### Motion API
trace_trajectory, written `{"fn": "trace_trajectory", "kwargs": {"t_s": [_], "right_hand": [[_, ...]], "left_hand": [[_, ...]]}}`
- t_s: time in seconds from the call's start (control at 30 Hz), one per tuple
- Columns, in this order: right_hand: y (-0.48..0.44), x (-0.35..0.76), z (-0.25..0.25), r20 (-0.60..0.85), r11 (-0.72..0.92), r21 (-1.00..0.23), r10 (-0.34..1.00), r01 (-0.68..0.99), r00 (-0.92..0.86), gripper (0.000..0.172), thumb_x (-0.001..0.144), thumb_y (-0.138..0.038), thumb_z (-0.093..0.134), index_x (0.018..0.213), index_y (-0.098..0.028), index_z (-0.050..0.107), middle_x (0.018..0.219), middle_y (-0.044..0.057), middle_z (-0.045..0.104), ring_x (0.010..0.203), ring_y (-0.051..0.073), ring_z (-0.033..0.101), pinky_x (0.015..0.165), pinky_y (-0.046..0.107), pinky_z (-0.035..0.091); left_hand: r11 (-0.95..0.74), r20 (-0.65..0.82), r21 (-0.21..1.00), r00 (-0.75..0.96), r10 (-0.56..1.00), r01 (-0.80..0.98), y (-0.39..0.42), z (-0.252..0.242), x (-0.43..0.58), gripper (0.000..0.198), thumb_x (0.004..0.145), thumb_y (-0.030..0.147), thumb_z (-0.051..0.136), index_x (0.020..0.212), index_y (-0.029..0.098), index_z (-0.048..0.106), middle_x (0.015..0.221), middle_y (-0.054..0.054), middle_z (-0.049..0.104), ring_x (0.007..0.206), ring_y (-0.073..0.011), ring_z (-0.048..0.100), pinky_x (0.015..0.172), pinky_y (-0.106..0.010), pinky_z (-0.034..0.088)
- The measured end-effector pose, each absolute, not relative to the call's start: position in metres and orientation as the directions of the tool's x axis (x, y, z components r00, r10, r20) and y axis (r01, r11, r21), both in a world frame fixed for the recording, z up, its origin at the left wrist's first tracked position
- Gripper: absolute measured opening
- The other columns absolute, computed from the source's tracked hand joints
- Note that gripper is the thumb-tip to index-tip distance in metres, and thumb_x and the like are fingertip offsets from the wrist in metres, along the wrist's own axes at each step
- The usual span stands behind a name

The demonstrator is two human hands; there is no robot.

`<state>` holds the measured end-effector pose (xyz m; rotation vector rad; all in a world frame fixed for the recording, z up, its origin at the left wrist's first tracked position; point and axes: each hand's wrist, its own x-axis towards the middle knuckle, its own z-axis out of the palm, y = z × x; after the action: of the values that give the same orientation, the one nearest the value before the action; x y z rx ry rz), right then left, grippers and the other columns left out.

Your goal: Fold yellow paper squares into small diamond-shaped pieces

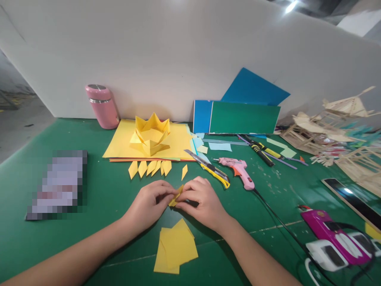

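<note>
A small folded piece of yellow paper (176, 198) is pinched between my left hand (153, 201) and my right hand (201, 201), just above the green table. Fingers of both hands are closed on it and cover part of it. Nearer to me lie several square yellow sheets (179, 247), loosely overlapped. Beyond my hands, several folded yellow diamond shapes (143, 168) form a row, with a single diamond (185, 172) apart to the right. Behind them a folded yellow paper lotus (151, 137) rests on a stack of yellow paper (119, 147).
A yellow utility knife (212, 171) and a pink glue gun (238, 169) lie to the right, its cord running to a purple power strip (327, 234). A pink flask (102, 107) stands at the back left. Wooden stick models (309, 131) crowd the right side.
</note>
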<state>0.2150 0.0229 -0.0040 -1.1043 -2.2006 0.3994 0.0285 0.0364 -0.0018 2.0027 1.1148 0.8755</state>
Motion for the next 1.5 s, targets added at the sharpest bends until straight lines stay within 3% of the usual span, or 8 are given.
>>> {"fn": "trace_trajectory", "kwargs": {"t_s": [0.3, 0.67, 1.13, 1.3, 1.5], "right_hand": [[0.021, 0.216, -0.001, 0.380, 0.642, -0.515, 0.765, 0.568, -0.520, 0.005, 0.082, -0.019, 0.069, 0.082, -0.024, 0.070, 0.086, 0.001, 0.067, 0.085, 0.018, 0.053, 0.076, 0.034, 0.036], [0.023, 0.211, -0.006, 0.287, 0.499, -0.658, 0.858, 0.564, -0.425, 0.013, 0.081, -0.014, 0.066, 0.072, -0.019, 0.059, 0.074, 0.000, 0.063, 0.075, 0.016, 0.054, 0.068, 0.029, 0.041], [0.022, 0.206, -0.007, 0.234, 0.421, -0.626, 0.904, 0.656, -0.357, 0.014, 0.077, -0.012, 0.067, 0.071, -0.019, 0.056, 0.071, -0.001, 0.059, 0.073, 0.017, 0.053, 0.063, 0.027, 0.039], [0.022, 0.212, -0.006, 0.296, 0.513, -0.626, 0.853, 0.587, -0.429, 0.010, 0.083, -0.012, 0.064, 0.079, -0.021, 0.064, 0.079, 0.000, 0.065, 0.078, 0.016, 0.059, 0.069, 0.029, 0.043], [0.024, 0.222, -0.004, 0.365, 0.669, -0.505, 0.738, 0.546, -0.567, 0.010, 0.085, -0.019, 0.063, 0.086, -0.023, 0.072, 0.081, 0.003, 0.066, 0.076, 0.017, 0.058, 0.066, 0.030, 0.044]], "left_hand": [[-0.398, 0.215, 0.791, 0.398, 0.892, 0.465, 0.038, -0.004, 0.026, 0.017, 0.081, 0.020, 0.051, 0.080, 0.020, 0.068, 0.081, -0.003, 0.072, 0.072, -0.0165, 0.066, 0.064, -0.026, 0.052], [-0.381, 0.186, 0.786, 0.401, 0.897, 0.488, 0.035, -0.001, 0.029, 0.017, 0.079, 0.022, 0.052, 0.085, 0.020, 0.068, 0.076, -0.002, 0.072, 0.066, -0.0155, 0.065, 0.060, -0.025, 0.052], [-0.453, 0.229, 0.733, 0.443, 0.867, 0.508, 0.034, -0.002, 0.029, 0.025, 0.070, 0.013, 0.050, 0.087, 0.020, 0.066, 0.071, 0.000, 0.066, 0.060, -0.0131, 0.058, 0.055, -0.022, 0.048], [-0.434, 0.206, 0.725, 0.434, 0.877, 0.534, 0.034, -0.003, 0.028, 0.022, 0.071, 0.015, 0.051, 0.088, 0.020, 0.065, 0.071, 0.000, 0.066, 0.060, -0.0135, 0.058, 0.055, -0.023, 0.049], [-0.439, 0.212, 0.711, 0.428, 0.879, 0.550, 0.034, -0.004, 0.027, 0.026, 0.068, 0.013, 0.051, 0.089, 0.020, 0.065, 0.069, 0.000, 0.064, 0.059, -0.0133, 0.057, 0.056, -0.023, 0.049]]}}
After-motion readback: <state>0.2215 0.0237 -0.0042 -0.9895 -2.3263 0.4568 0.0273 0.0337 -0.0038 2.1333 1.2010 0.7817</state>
